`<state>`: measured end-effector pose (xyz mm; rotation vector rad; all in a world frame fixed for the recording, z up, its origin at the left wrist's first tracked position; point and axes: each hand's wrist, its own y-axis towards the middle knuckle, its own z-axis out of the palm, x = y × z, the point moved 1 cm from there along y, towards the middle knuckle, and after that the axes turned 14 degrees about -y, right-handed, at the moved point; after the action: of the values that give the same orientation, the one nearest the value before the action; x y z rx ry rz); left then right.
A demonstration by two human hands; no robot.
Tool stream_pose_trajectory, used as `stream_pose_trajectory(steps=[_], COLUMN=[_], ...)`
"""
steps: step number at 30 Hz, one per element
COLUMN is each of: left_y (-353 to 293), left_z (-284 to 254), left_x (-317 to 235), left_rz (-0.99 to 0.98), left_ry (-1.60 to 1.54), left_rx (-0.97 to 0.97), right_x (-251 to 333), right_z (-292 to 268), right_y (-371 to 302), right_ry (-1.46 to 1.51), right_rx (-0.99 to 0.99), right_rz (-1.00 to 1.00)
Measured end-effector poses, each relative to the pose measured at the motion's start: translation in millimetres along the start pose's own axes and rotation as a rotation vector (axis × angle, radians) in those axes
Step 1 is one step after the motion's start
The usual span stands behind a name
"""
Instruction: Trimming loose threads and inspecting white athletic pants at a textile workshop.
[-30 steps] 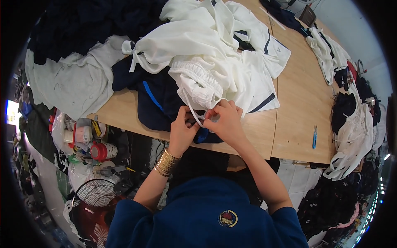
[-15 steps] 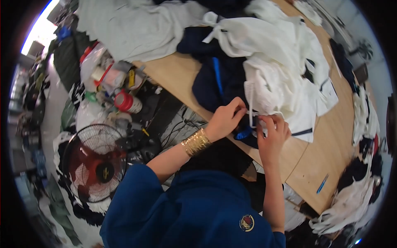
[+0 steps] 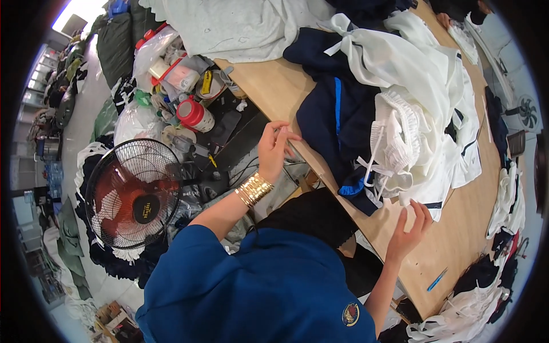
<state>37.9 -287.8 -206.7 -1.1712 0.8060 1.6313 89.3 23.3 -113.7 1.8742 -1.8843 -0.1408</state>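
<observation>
White trousers or shorts lie bunched on the wooden table, with a gathered elastic waistband facing me. A white drawstring is looped and knotted at the front of that waistband. Underneath and to the left spreads a dark navy garment with a bright blue stripe. My left hand, a gold bracelet at its wrist, hovers by the table's left edge, apart from the cloth, fingers loosely extended and holding nothing. My right hand is open just below the white cloth, fingers spread and empty.
A blue pen-like tool lies near the table's front right corner. To the left stand a fan and a red-and-white flask among bags and clutter. Grey-white fabric covers the far left of the table. Another person's hand shows at far right.
Both hands have let go of the drawstring and moved apart: the left one to the left, the right one down and right. The drawstring now hangs in a knot. The view has shifted.
</observation>
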Motion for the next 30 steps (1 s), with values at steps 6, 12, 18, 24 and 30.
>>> stream_pose_trajectory(steps=[6, 12, 18, 24, 30], left_y=[11, 40, 42, 54, 67], left_z=[-20, -138, -265, -280, -259], left_x=[-3, 68, 184, 251, 259], left_rz=[-0.049, -0.035, -0.806, -0.868, -0.483], left_ry=[-0.130, 0.084, 0.393, 0.583, 0.730], left_rx=[-0.080, -0.546, -0.699, -0.588, -0.224], right_x=[-28, -32, -34, -38, -42], right_z=[8, 36, 49, 43, 46], right_y=[-15, -29, -31, -32, -35], right_ry=[-0.052, -0.043, -0.089, -0.209, -0.235], right_rx=[-0.013, 0.081, 0.149, 0.179, 0.246], right_rz=[0.133, 0.185, 0.136, 0.160, 0.194])
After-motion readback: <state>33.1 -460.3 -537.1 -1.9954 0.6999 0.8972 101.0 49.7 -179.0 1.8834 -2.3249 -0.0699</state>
